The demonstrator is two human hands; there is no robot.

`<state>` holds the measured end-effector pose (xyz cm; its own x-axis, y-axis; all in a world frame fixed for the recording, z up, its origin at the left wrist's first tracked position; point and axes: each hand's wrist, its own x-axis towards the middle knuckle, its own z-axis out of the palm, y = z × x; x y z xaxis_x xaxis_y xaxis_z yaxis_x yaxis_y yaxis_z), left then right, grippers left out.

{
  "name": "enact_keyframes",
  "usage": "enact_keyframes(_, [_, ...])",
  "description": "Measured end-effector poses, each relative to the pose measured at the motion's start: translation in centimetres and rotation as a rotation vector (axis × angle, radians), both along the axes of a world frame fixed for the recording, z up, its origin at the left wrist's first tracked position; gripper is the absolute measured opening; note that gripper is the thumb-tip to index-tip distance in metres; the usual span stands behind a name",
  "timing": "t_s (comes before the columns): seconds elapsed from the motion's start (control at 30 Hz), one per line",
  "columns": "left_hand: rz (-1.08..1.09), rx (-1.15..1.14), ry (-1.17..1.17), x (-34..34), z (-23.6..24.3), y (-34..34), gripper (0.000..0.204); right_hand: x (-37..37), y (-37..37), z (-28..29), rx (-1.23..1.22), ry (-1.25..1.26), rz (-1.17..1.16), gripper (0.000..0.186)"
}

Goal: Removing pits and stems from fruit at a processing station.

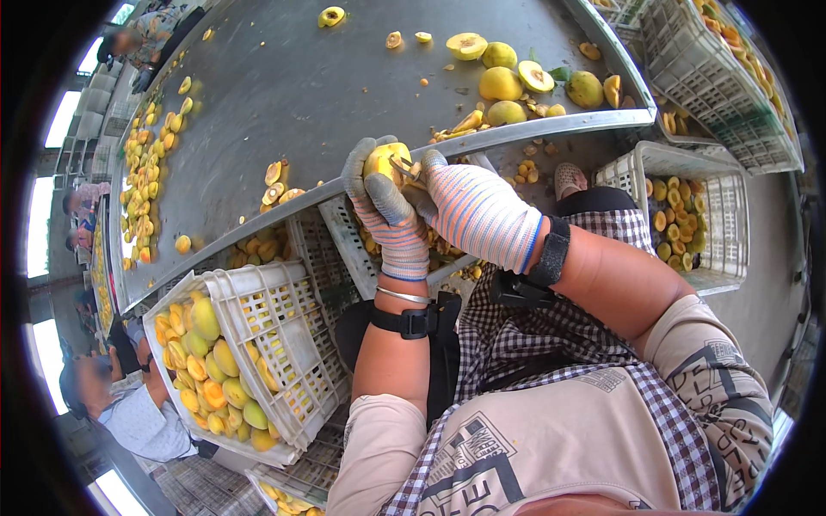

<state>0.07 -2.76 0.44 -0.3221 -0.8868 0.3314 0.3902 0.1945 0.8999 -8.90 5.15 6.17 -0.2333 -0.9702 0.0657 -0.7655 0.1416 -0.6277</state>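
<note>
- The person's left hand (385, 193), in a grey-palmed striped glove, was curled around a yellow peach (381, 160), its fingers closed on the sides.
- The right hand (477, 202), gloved in matching stripes, was closed around a small metal tool (404, 166), its end against the peach; the grip itself was partly hidden.
- That peach was held up at the near rim of the grey metal surface (292, 95).
- Whole and cut peaches (502, 83) lay together at the surface's right end; many peach halves (142, 202) were strewn along its left side.
- Bold black lettering (492, 473) and a line-drawn building motif ran across the front of the beige shirt (594, 430); more large dark print (718, 378) covered its right sleeve, bent by folds.
- A white plastic crate (284, 305) heaped with peaches stood tilted at the left, and another crate (734, 215) with peach halves at the right.
</note>
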Motion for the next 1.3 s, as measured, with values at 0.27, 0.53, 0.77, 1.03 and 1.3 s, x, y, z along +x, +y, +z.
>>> enact_keyframes(0.27, [-0.062, 0.164, -0.082, 0.4, 1.4, -0.1, 0.053, 0.1, -0.2, -1.2, 0.0, -0.087, -0.002, 0.042])
enact_keyframes(0.53, [0.024, 0.096, -0.101, -0.1, 0.9, 0.0, 0.054, 0.2, -0.4, -1.1, -0.007, -0.09, -0.003, 0.034])
enact_keyframes(0.77, [-0.045, 0.172, -0.11, 0.3, 1.5, -0.1, 0.054, 0.2, -0.3, -0.7, 0.011, -0.066, 0.006, 0.032])
enact_keyframes(1.03, [-0.129, 0.265, -0.119, 0.5, 1.4, -0.8, 0.054, 0.1, -0.2, -1.5, -0.005, -0.005, 0.019, 0.032])
enact_keyframes(1.3, [-0.074, 0.199, -0.165, 0.4, 0.4, -0.9, 0.052, -0.5, -0.2, 0.2, 0.137, -0.145, -0.008, 0.039])
